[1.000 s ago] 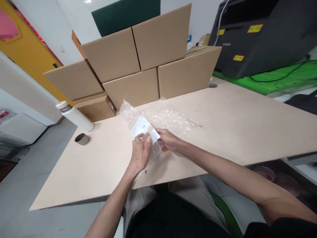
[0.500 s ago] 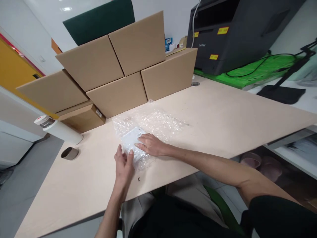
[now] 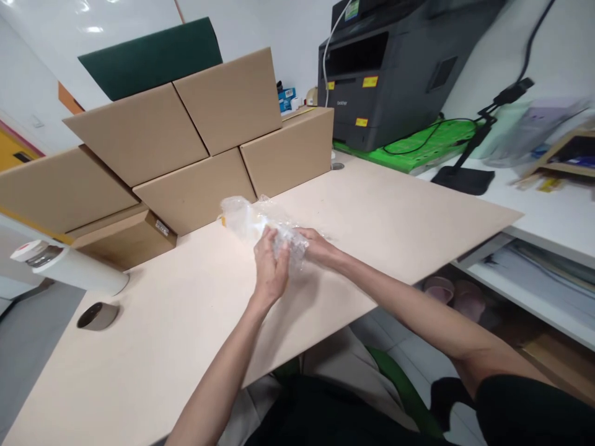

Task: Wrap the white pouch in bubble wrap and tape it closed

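A sheet of clear bubble wrap point(image 3: 246, 218) is bunched up above the pale wooden table point(image 3: 390, 217), folded round something I can barely see inside it. My left hand point(image 3: 269, 266) grips the wrap from the near side, fingers curled over it. From the right, my right hand point(image 3: 320, 246) holds the other end, fingers closed on the plastic. Both hands sit close together near the table's middle.
Stacked cardboard boxes point(image 3: 195, 148) line the table's back. A white bottle point(image 3: 69, 275) and its cap point(image 3: 95, 314) lie at the left. A black printer point(image 3: 385, 68) on a green mat point(image 3: 418, 145) and a black stand point(image 3: 465, 173) occupy the right.
The wrap lay flat with a white item on it; now both hands have gathered it up into a bundle. The view has swung to the right.
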Demonstrator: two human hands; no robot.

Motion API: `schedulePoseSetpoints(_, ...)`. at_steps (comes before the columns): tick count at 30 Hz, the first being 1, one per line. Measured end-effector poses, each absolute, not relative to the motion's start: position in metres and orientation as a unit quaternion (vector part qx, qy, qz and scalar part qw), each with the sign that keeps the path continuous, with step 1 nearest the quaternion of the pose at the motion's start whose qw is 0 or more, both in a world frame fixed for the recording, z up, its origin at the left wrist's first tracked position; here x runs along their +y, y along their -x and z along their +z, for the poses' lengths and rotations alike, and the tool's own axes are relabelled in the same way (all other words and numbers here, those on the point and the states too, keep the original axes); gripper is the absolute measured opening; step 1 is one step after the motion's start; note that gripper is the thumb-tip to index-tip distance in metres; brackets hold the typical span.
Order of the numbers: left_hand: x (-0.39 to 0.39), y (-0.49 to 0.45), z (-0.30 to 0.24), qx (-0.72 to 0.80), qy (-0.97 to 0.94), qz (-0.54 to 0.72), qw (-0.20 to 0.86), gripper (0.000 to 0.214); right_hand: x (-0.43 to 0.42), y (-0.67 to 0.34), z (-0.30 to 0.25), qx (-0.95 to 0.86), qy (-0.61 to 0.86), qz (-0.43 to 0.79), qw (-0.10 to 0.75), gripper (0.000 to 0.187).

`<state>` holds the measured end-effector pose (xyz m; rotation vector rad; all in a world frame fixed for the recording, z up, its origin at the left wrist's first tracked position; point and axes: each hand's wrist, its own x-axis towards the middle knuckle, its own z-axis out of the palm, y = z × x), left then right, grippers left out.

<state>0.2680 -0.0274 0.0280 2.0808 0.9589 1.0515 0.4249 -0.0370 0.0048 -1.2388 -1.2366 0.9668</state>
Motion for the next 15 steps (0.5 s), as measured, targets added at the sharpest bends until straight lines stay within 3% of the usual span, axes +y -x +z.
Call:
schedulePoseSetpoints(4, -0.01, -0.296, 0.001, 0.358, -0.863, 0.266, 0.238, 0.048, -0.036, -0.468, -0.002, -0.5, 0.631, 0.218, 0.552, 0.025)
schedulePoseSetpoints(7, -0.007, -0.301, -0.011, 0.362, -0.886, 0.219, 0.187, 0.045, -0.026, -0.486, 0.001, -0.496, 0.69, 0.133, 0.51, 0.026)
schedulePoseSetpoints(11, -0.008, -0.296, -0.018, 0.339, -0.9, 0.235, 0.142, 0.046, 0.001, -0.485, 0.013, -0.516, 0.73, 0.203, 0.4, 0.036)
schedulePoseSetpoints(15, -0.008, -0.291, -0.021, 0.318, -0.907, 0.239, 0.14, 0.047, 0.025, -0.462, 0.023, -0.5, 0.733, 0.273, 0.371, 0.04)
